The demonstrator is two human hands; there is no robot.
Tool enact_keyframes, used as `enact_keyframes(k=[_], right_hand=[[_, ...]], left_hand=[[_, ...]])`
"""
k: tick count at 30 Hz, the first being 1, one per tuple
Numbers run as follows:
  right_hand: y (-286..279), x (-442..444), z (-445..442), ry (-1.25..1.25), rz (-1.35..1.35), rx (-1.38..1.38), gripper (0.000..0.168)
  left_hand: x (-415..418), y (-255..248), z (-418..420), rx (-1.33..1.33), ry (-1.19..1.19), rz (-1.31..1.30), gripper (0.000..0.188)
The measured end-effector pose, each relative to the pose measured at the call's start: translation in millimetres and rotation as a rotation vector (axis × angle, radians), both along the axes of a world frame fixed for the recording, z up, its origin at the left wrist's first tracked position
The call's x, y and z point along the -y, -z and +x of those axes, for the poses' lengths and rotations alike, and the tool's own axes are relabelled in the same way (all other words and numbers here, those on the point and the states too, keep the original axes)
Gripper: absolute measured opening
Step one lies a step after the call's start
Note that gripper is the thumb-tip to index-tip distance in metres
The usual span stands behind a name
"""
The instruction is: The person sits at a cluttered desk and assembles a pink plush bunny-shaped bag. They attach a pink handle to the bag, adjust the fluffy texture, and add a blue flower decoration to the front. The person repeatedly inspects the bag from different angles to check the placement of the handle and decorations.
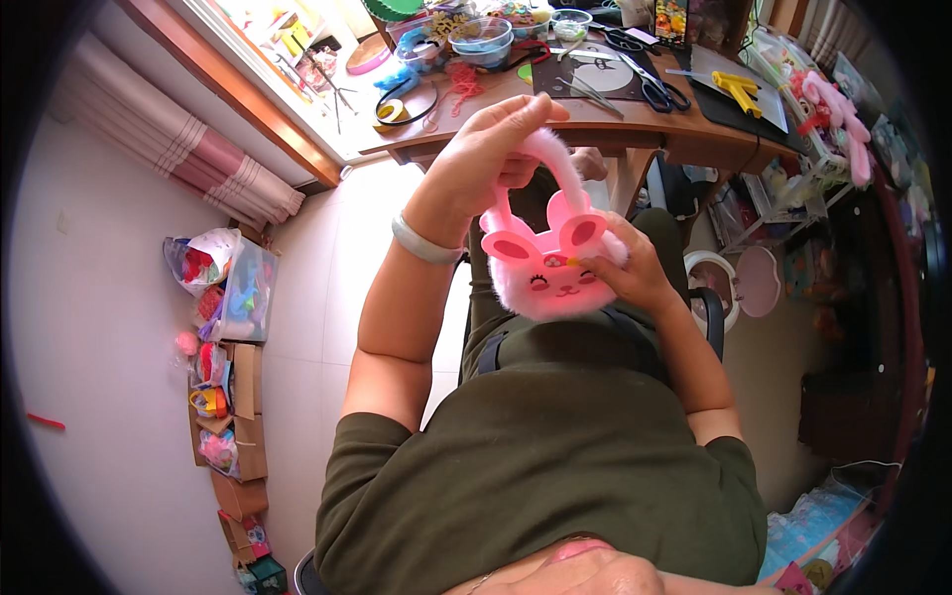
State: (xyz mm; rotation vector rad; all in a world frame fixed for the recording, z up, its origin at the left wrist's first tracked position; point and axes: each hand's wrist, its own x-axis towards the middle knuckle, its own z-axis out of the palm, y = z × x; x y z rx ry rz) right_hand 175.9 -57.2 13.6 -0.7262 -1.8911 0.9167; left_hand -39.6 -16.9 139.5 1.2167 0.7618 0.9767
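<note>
A fluffy pink bunny-face bag point(513, 286) hangs in front of my lap, its front turned up towards me. Flat pink ears with darker centres stand along its top edge. Below them are closed eyes, a small smile and a flower patch point(554, 261). My left hand point(494, 145), with a pale bangle on the wrist, has its fingers curled around the furry pink handle point(563, 165). At the bag's right side, my right hand point(636, 268) grips the body, its thumb on the front beside the patch. Its other fingers are hidden behind the bag.
Beyond the bag, a wooden desk point(439, 131) carries scissors point(654, 93), tweezers point(595, 95), a yellow glue gun point(738, 93), pink yarn point(465, 82) and plastic tubs point(481, 44). Cardboard boxes point(249, 379) and a clear bin point(253, 290) line the left wall.
</note>
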Motion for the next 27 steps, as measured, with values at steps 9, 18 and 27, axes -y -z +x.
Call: enact_keyframes(k=[9, 18, 27], right_hand=[[3.4, -0.5, 3.8, -0.016, -0.085, -0.042, 0.047], [7.3, -5.6, 7.7, 0.108, -0.278, -0.306, 0.043], [16.8, -21.6, 1.8, 0.156, -0.360, -0.538, 0.041]], left_hand=[[-1.1, 4.5, 0.2, -0.076, 0.080, 0.041, 0.043], [-14.2, 33.8, -15.9, 0.061, -0.153, 0.084, 0.069], [27.3, 102.9, 0.8, -0.007, 0.004, -0.059, 0.064]])
